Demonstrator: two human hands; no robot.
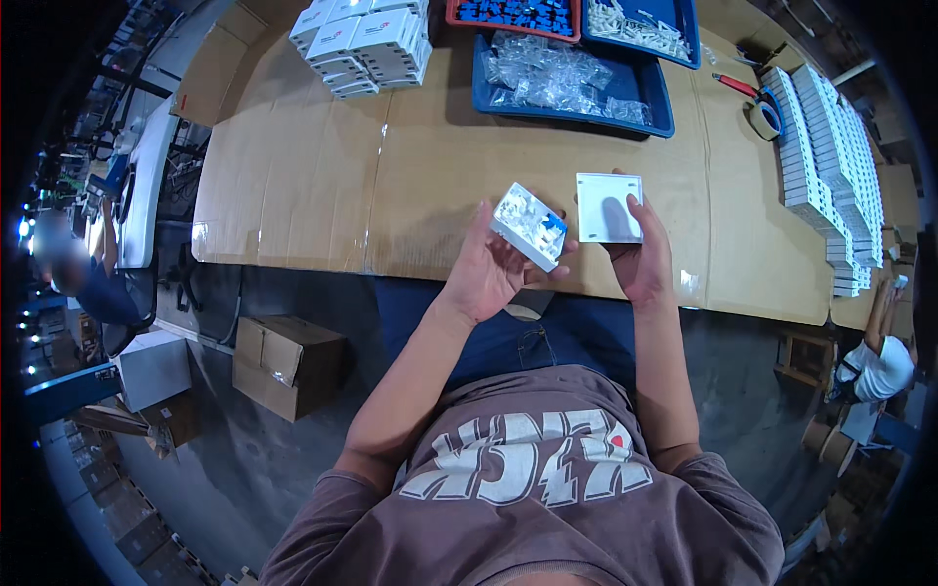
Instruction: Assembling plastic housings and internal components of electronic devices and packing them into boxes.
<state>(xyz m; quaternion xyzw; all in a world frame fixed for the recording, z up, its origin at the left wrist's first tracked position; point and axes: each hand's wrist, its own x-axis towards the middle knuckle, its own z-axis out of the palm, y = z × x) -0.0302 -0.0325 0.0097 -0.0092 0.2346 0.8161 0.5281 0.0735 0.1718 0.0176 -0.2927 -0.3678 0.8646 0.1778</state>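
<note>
My left hand (489, 269) grips a small white plastic box (529, 225), tilted, its open side up. White parts and a blue piece show inside it. In my right hand (645, 256) is a flat, square white cover (608, 210), thumb on its face and fingers behind. The cover has small slots near its corners. Box and cover are apart, side by side above the near edge of the cardboard-covered table (293, 195).
Beyond my hands stand a blue tray of clear plastic parts (557, 83), a red tray of blue pieces (518, 14) and a blue tray of white pieces (640, 27). White boxes (366, 44) are stacked far left, more stacks (831, 166) at right, near a tape roll (765, 119).
</note>
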